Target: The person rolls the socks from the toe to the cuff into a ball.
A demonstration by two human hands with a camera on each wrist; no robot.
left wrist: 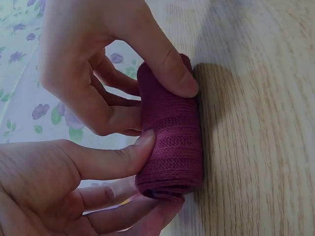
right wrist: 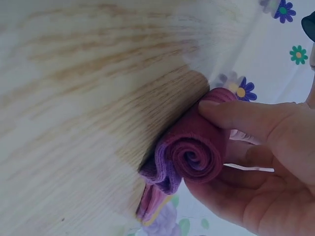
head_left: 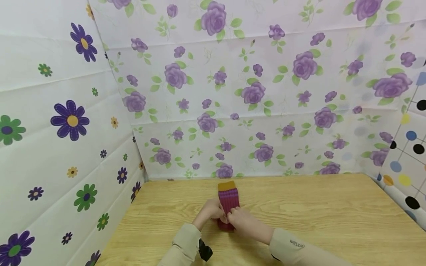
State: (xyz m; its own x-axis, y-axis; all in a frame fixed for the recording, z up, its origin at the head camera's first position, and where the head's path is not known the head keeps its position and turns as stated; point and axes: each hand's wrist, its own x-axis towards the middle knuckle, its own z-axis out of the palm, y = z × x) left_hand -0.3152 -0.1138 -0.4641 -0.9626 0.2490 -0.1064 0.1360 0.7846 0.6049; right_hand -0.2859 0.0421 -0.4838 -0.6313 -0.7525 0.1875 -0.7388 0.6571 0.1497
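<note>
A maroon and purple knitted sock [head_left: 229, 199] with a mustard-yellow end lies lengthwise on the wooden table. Its near part is wound into a tight roll [left wrist: 174, 142], and the flat striped part stretches away toward the back wall. From the left, my left hand [head_left: 213, 210] holds one end of the roll between thumb and fingers. My right hand [head_left: 247, 223] grips the other end, thumb on top. In the right wrist view, the spiral of layers [right wrist: 194, 158] faces the camera, with the purple flat part [right wrist: 165, 169] running out beneath.
The wooden table [head_left: 309, 207] reaches back to a white cloth wall [head_left: 283, 92] printed with purple roses. A daisy-print cloth [head_left: 66, 159] stands along the left side and a dotted one [head_left: 407, 155] on the right. A black strap piece [head_left: 205, 251] hangs by the left sleeve.
</note>
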